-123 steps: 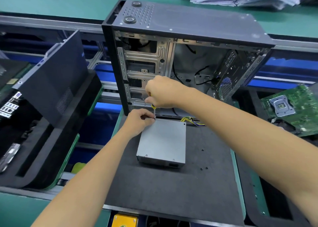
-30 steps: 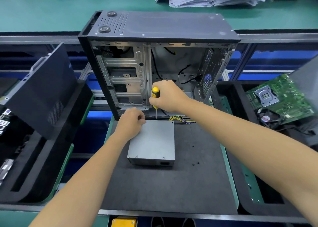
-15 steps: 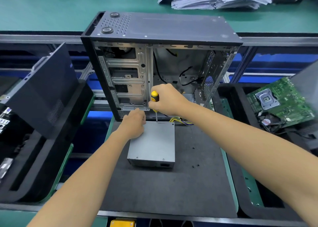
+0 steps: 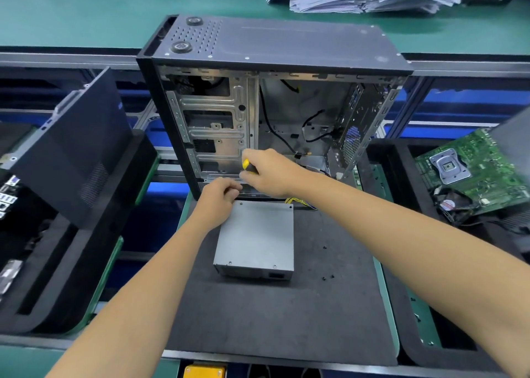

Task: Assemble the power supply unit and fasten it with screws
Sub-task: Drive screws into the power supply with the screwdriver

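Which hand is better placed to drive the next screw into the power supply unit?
Probably the right hand: it already grips the yellow-handled screwdriver just above the power supply unit's far edge. The left hand rests at the unit's far left corner, fingers curled, better suited to steadying.

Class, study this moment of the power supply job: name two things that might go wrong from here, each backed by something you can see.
1. Loose screws lie scattered on the black mat; a forearm sweeping across may knock them away.
2. The right hand grips the screwdriver right beside the left hand at the power supply edge; a slip might jab the fingers or nick the yellow cables.
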Available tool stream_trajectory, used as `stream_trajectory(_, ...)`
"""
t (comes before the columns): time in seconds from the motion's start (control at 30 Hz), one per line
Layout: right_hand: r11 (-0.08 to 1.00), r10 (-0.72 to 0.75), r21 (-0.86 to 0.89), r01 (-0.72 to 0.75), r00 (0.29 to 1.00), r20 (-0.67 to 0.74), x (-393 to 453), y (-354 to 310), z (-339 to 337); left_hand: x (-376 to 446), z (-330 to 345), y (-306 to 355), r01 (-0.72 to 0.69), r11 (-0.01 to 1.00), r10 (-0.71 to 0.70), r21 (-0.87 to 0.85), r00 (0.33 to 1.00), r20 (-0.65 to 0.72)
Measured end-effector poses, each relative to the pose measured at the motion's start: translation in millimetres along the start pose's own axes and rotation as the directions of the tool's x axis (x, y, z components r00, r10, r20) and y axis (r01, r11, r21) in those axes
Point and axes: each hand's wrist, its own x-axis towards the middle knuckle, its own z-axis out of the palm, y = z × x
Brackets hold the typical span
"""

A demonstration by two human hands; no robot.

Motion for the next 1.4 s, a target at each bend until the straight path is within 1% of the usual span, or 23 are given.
stream_trajectory(0.07, 0.993, 0.027, -0.12, -0.016, 0.995, 0.098, 3.1, 4.9, 8.2, -0.9, -1.1, -3.8, -0.011, 0.999, 0.011, 0.052, 1.0, -0.011)
stream_trajectory(0.1, 0.983, 0.054, -0.181, -0.028, 0.988, 0.142, 4.5, 7.9, 13.4, -2.0, -1.3, -5.4, -0.001, 0.999, 0.003, 0.051, 1.0, -0.023)
stream_trajectory(0.23, 0.952, 0.124, -0.305, -0.03, 0.948, 0.294, 6.3, 20.3, 35.5, -5.2, -2.1, -11.8, 0.086, 0.996, -0.088, -0.019, 0.983, -0.159)
stream_trajectory(0.3, 0.939, 0.164, -0.343, -0.029, 0.913, 0.373, 7.5, 24.3, 45.0, -6.3, -2.6, -14.8, 0.164, 0.983, -0.174, -0.079, 0.973, -0.151)
stream_trajectory(0.37, 0.948, 0.174, -0.316, -0.041, 0.898, 0.405, 10.1, 25.9, 50.9, -8.9, -3.5, -17.6, 0.21, 0.964, -0.227, -0.165, 0.969, -0.094)
stream_trajectory(0.4, 0.954, 0.178, -0.295, -0.055, 0.896, 0.407, 12.2, 25.9, 51.5, -10.3, -3.9, -18.7, 0.221, 0.958, -0.236, -0.182, 0.97, -0.065)
stream_trajectory(0.47, 0.959, 0.183, -0.276, -0.071, 0.897, 0.402, 16.2, 23.3, 50.2, -13.3, -3.8, -20.1, 0.234, 0.962, -0.242, -0.138, 0.969, -0.043)
stream_trajectory(0.6, 0.943, 0.19, -0.328, -0.061, 0.907, 0.376, 21.6, 16.5, 50.5, -15.7, -5.7, -17.9, 0.242, 0.967, -0.249, -0.082, 0.964, -0.091)
stream_trajectory(0.73, 0.938, 0.201, -0.34, -0.07, 0.907, 0.37, 22.2, 15.1, 51.8, -11.6, -7.3, -20.2, 0.303, 0.952, -0.304, -0.041, 0.952, -0.026)
stream_trajectory(0.77, 0.939, 0.198, -0.338, -0.068, 0.908, 0.368, 22.3, 15.4, 51.5, -11.5, -6.2, -21.5, 0.302, 0.951, -0.303, -0.059, 0.953, -0.011)
stream_trajectory(0.87, 0.945, 0.196, -0.318, -0.078, 0.912, 0.36, 22.3, 18.1, 51.1, -13.8, -3.3, -22.4, 0.289, 0.937, -0.284, -0.197, 0.957, 0.051)
stream_trajectory(0.93, 0.949, 0.2, -0.3, -0.095, 0.917, 0.344, 21.6, 19.8, 51.4, -14.5, -3.2, -21.2, 0.285, 0.929, -0.273, -0.236, 0.958, 0.085)
stream_trajectory(1.0, 0.95, 0.211, -0.292, -0.111, 0.918, 0.336, 21.4, 20.9, 52.3, -13.8, -3.1, -19.0, 0.256, 0.944, -0.243, -0.206, 0.966, 0.09)
stream_trajectory(1.2, 0.951, 0.225, -0.28, -0.13, 0.914, 0.337, 24.8, 24.8, 53.8, -8.2, -3.9, -10.4, 0.088, 0.983, -0.07, -0.162, 0.991, 0.11)
stream_trajectory(1.33, 0.952, 0.221, -0.277, -0.129, 0.916, 0.334, 25.8, 27.8, 55.8, -6.6, -8.3, -2.9, 0.018, 0.984, -0.018, -0.179, 1.0, 0.003)
stream_trajectory(1.4, 0.952, 0.224, -0.276, -0.132, 0.916, 0.333, 26.3, 29.3, 56.2, -6.6, -9.0, -0.2, 0.043, 0.968, -0.046, -0.249, 0.999, -0.006)
